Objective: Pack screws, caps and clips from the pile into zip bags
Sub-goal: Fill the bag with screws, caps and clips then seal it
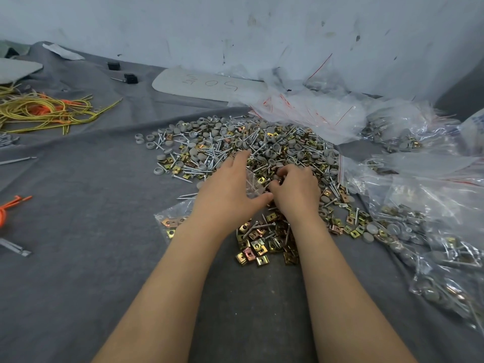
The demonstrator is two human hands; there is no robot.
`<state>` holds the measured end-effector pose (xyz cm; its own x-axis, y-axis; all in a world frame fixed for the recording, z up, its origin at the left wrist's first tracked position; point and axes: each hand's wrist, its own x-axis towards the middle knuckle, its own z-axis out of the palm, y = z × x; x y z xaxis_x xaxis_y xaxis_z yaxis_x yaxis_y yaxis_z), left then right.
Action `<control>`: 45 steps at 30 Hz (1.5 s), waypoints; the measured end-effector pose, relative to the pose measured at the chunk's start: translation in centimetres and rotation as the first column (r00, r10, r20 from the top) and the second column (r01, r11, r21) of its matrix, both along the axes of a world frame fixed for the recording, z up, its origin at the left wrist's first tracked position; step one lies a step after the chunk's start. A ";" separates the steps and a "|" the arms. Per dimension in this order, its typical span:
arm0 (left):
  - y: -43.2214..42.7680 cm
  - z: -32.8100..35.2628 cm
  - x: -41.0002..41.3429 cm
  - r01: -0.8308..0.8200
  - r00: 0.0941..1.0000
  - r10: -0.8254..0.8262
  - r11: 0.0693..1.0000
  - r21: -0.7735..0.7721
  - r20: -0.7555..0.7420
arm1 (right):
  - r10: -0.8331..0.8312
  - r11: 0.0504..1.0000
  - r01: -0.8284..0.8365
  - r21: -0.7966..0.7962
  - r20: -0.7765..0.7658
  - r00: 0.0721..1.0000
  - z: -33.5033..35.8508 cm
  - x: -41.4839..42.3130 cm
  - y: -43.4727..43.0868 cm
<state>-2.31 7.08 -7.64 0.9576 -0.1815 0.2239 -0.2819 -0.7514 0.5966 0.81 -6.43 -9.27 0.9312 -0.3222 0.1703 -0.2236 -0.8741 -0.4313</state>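
- Screws (212,163), grey caps (194,154) and brass-coloured clips (255,244) lie mixed in one pile (275,145) on the grey cloth (91,271) covering the desk, close to the wall (235,27).
- Left hand (230,187): palm down at the near edge of the pile. The fingers are straight and reach in among the pieces, with the thumb spread to the right. It is not closed on anything.
- Zip bag (172,221): clear, with a few clips inside, lying under the left wrist. Clear plastic also shows between that hand's thumb and forefinger; whether it belongs to the same bag cannot be confirmed.
- Right hand (296,189): just beside the left thumb, with its fingers curled down into the pile. Whether they hold a piece cannot be told.
- Filled bags (419,231) of the same parts are heaped along the right side of the pile, touching it.
- Empty bags (314,111) with red strips lie bunched behind the pile, against the wall.
- Yellow and orange cords (44,111) lie at the far left, well apart from the pile.
- White board (207,85) with handwritten marks lies flat behind the pile.
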 end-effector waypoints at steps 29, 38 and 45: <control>4.3 2.3 -0.1 -0.167 0.985 0.145 0.946 -0.280 -0.098 | 0.356 0.846 -0.407 0.345 0.202 0.912 1.6 -1.0 1.3; 4.4 2.1 0.2 -0.192 0.981 0.172 0.930 -0.314 -0.092 | 0.551 0.821 -0.560 -0.107 -0.103 0.828 0.5 -0.1 5.6; 3.2 1.7 -0.3 -0.002 0.995 -0.011 0.990 -0.138 -0.094 | 0.390 0.921 -0.390 -0.022 0.020 0.921 1.2 -1.5 0.9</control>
